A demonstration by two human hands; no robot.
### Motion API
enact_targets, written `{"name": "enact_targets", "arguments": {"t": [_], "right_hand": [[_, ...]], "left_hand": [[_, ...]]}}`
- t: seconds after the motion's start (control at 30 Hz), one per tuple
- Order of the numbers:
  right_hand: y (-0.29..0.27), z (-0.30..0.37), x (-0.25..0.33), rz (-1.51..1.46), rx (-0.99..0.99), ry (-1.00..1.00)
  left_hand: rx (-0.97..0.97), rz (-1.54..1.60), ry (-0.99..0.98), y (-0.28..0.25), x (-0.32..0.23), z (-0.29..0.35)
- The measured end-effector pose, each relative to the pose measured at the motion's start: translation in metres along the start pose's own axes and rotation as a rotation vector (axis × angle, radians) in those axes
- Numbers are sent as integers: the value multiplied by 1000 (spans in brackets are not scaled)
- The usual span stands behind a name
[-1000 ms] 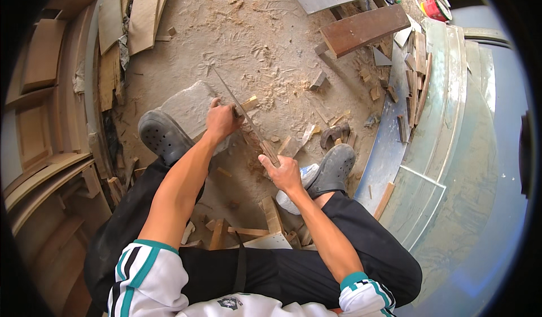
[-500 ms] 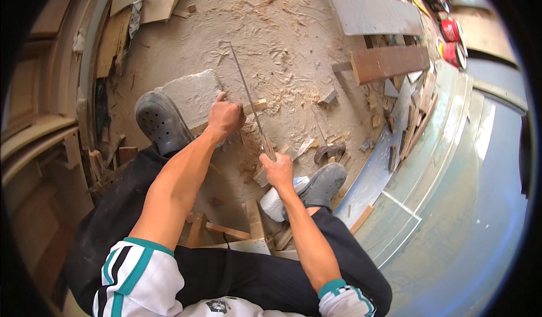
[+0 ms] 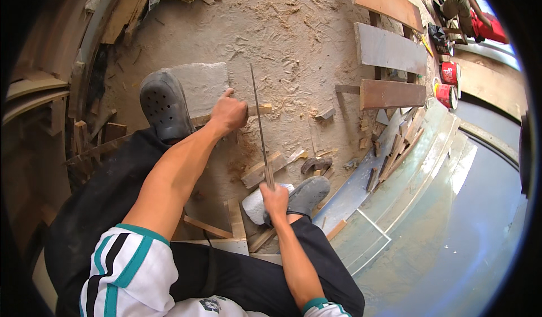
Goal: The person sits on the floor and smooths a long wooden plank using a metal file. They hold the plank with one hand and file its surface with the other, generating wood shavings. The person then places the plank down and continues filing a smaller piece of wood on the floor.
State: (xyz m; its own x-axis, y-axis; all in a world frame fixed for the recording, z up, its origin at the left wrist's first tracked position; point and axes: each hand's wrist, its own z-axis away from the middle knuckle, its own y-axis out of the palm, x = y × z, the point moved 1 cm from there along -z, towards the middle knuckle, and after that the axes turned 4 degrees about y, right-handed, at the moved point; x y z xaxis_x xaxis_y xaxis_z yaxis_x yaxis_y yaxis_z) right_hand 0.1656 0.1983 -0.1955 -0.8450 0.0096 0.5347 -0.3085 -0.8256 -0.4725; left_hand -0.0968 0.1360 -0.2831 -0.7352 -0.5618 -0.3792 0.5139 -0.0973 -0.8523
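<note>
My right hand is wrapped round the wooden handle of a handsaw. Its thin blade, seen nearly edge-on, points away from me and crosses a narrow wood strip; whether the teeth touch it I cannot tell. With the fingers closed, my left hand grips that strip just left of the blade, its index finger stretched along the edge of a pale stone-like block. The strip lies against the block's near side. My left foot, in a grey clog, rests on the block.
Wood offcuts and a dark curved clamp-like piece lie near my right clog. Glass-like sheets fill the right side. Painted boards, red cans and a person in red are farther right. Wooden panels stand left.
My right hand has drawn the saw back toward me, while my left hand keeps its hold on the strip. The view has shifted, bringing the person in red into sight.
</note>
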Motion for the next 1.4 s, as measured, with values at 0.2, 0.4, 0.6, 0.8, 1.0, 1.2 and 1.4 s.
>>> {"name": "enact_targets", "arguments": {"t": [0.2, 0.4, 0.6, 0.8, 1.0, 1.2, 1.4], "right_hand": [[11, -45, 33, 30, -56, -137], [7, -14, -27, 58, 29, 91], [19, -64, -2, 139, 58, 20], [9, -10, -36, 179, 10, 56], [25, -70, 13, 290, -83, -89], [15, -25, -23, 260, -8, -24], [16, -58, 20, 197, -64, -50]], "left_hand": [[10, 21, 19, -2, -7, 2], [7, 5, -2, 0, 0, 4], [29, -10, 12, -5, -6, 0], [25, 11, -4, -5, -2, 1], [-46, 1, 38, 9, -3, -1], [-26, 13, 22, 4, 2, 4], [-8, -13, 36, -1, -2, -1]]}}
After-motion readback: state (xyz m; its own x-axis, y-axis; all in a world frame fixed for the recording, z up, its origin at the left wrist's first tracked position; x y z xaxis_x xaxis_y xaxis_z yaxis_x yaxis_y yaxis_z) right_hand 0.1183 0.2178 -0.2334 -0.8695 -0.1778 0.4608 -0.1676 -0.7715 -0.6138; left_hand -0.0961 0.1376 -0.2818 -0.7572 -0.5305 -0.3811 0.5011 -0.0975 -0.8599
